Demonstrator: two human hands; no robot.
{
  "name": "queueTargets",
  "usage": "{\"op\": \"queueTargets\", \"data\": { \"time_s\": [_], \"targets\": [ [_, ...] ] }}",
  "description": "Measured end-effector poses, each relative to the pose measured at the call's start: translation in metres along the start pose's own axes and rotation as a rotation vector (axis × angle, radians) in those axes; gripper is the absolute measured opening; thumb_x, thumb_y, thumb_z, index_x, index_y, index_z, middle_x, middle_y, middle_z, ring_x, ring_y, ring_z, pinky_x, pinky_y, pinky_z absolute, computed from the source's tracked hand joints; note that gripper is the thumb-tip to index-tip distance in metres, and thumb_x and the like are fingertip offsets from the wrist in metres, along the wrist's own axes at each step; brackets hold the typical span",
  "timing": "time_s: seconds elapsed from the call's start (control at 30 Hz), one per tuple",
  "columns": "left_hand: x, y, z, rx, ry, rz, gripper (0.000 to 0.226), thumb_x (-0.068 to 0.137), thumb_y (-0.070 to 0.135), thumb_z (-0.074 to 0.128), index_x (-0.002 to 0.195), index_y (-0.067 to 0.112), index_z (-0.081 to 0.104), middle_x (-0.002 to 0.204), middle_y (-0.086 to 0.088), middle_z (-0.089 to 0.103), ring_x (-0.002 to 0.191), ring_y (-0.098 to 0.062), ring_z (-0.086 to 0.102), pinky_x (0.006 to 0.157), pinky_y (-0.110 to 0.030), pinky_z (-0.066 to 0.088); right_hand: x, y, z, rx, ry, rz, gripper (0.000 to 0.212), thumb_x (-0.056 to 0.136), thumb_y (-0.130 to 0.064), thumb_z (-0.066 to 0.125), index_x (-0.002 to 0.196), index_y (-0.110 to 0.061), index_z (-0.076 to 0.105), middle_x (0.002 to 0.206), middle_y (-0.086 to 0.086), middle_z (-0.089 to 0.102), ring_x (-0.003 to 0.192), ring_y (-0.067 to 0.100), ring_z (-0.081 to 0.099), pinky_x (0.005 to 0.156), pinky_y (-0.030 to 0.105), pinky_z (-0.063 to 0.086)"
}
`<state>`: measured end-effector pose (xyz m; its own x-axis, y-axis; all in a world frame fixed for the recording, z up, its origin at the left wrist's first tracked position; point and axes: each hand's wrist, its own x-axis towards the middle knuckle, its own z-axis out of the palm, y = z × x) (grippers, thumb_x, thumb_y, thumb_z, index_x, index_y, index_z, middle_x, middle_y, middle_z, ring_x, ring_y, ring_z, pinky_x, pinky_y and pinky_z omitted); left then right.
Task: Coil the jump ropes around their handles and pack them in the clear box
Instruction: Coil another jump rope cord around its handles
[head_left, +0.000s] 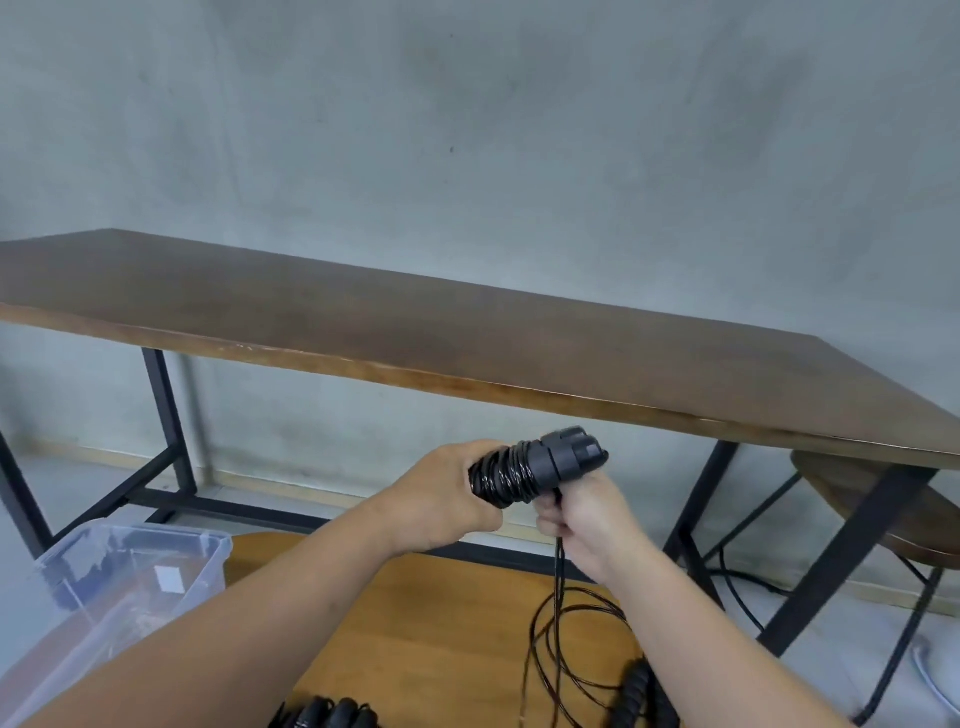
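Both hands are raised in front of the chest, with the work kept between them. The paired handles of a jump rope are gripped by the left hand at their lower end, fingers curled round the part already wound, presumably so that the finished turns are pinned and cannot slip. The black caps are left pointing up and to the right, clear of the palm, which gives the cord room to pass round. The cord is pinched by the right hand just below the handles and is held taut there; tension of this kind is judged necessary for the coils to lie tight and side by side. Below the pinch the rest of the cord hangs down in loose loops onto the orange surface, so much winding appears to remain.

Other black handles lie at the near edge, and a ribbed black piece lies beside the loose loops. The clear box stands open at the lower left, close beside the left forearm, within easy reach for packing. A long dark table stands beyond, against the grey wall.
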<state>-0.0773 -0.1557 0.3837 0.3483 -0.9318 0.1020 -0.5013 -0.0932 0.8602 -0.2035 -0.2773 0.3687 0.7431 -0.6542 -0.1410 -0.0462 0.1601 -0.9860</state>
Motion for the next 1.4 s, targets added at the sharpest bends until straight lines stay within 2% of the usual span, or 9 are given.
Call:
{"op": "queueTargets", "data": {
  "time_s": [0.13,0.33,0.43,0.53,0.7,0.87,1.1,1.27,1.4],
  "targets": [
    [0.012,-0.001,0.000,0.071,0.138,-0.062,0.048,0.073,0.003,0.065,0.112,0.031,0.063,0.094,-0.006,0.068,0.068,-0.014,0.055,0.060,-0.020,0.044,-0.011,0.013,0.000,-0.128,0.056,-0.032,0.037,0.104,-0.039,0.042,0.090,-0.010,0.060,0.060,-0.004,0.040,0.050,0.008,0.027,0.046,0.022,0.023],
    [0.019,-0.008,0.015,0.386,0.191,-0.161,0.057,0.075,0.012,0.062,0.125,0.037,0.052,0.093,0.006,0.065,0.083,-0.021,0.062,0.073,-0.033,0.054,-0.021,0.011,0.001,-0.550,0.083,-0.089,0.034,0.106,-0.027,0.036,0.098,-0.012,0.066,0.064,-0.005,0.046,0.055,0.009,0.038,0.053,0.023,0.029],
    [0.020,-0.011,0.022,0.560,0.232,-0.178,0.056,0.079,0.014,0.059,0.128,0.039,0.045,0.097,0.007,0.063,0.088,-0.021,0.061,0.073,-0.032,0.052,-0.027,0.006,-0.003,-0.768,0.029,-0.118,0.035,0.102,-0.025,0.044,0.083,-0.002,0.062,0.063,0.002,0.046,0.054,0.014,0.040,0.053,0.027,0.032],
    [0.020,-0.015,0.025,0.735,0.269,-0.188,0.052,0.083,0.016,0.057,0.129,0.036,0.041,0.103,0.004,0.059,0.091,-0.021,0.060,0.073,-0.034,0.051,-0.031,0.001,-0.007,-1.004,-0.028,-0.149,0.035,0.100,-0.024,0.047,0.069,-0.010,0.053,0.060,0.002,0.047,0.054,0.016,0.043,0.055,0.031,0.035],
    [0.014,-0.016,0.036,1.053,0.267,-0.126,0.050,0.089,0.020,0.056,0.132,0.030,0.034,0.106,0.000,0.056,0.094,-0.021,0.058,0.069,-0.030,0.045,-0.035,-0.020,-0.010,-1.359,-0.128,-0.205,0.025,0.097,-0.024,0.049,0.080,-0.012,0.063,0.076,0.005,0.063,0.068,0.020,0.060,0.062,0.034,0.051],
    [0.008,-0.021,0.043,1.062,0.130,-0.062,0.052,0.088,0.019,0.056,0.133,0.032,0.035,0.107,0.000,0.057,0.096,-0.022,0.058,0.074,-0.033,0.049,-0.034,-0.055,-0.014,-1.523,-0.295,-0.216,0.028,0.096,-0.027,0.056,0.080,-0.012,0.073,0.077,0.004,0.069,0.071,0.021,0.064,0.067,0.038,0.055],
    [-0.007,-0.011,0.032,0.707,-0.159,0.073,0.050,0.081,0.019,0.062,0.123,0.041,0.045,0.101,0.008,0.062,0.091,-0.018,0.058,0.076,-0.034,0.049,-0.014,-0.089,-0.030,-1.298,-0.547,-0.142,0.009,0.082,-0.035,0.078,0.082,-0.026,0.079,0.077,-0.010,0.073,0.067,-0.001,0.060,0.067,0.020,0.048],
    [-0.018,0.000,0.020,0.528,-0.247,0.068,0.061,0.085,0.016,0.063,0.136,0.044,0.045,0.101,0.009,0.065,0.086,-0.009,0.057,0.071,-0.019,0.046,-0.003,-0.081,-0.043,-0.986,-0.605,-0.094,0.013,0.081,-0.031,0.079,0.085,-0.019,0.080,0.068,0.000,0.064,0.063,0.008,0.051,0.057,0.020,0.038],
    [-0.024,0.004,0.013,0.206,-0.256,0.085,0.055,0.078,0.004,0.065,0.110,0.048,0.057,0.084,0.005,0.061,0.070,-0.006,0.053,0.063,-0.023,0.041,0.006,-0.060,-0.057,-0.694,-0.526,-0.044,0.017,0.074,-0.034,0.079,0.081,-0.018,0.078,0.070,0.005,0.062,0.066,0.019,0.050,0.061,0.027,0.041]
  ]
}}
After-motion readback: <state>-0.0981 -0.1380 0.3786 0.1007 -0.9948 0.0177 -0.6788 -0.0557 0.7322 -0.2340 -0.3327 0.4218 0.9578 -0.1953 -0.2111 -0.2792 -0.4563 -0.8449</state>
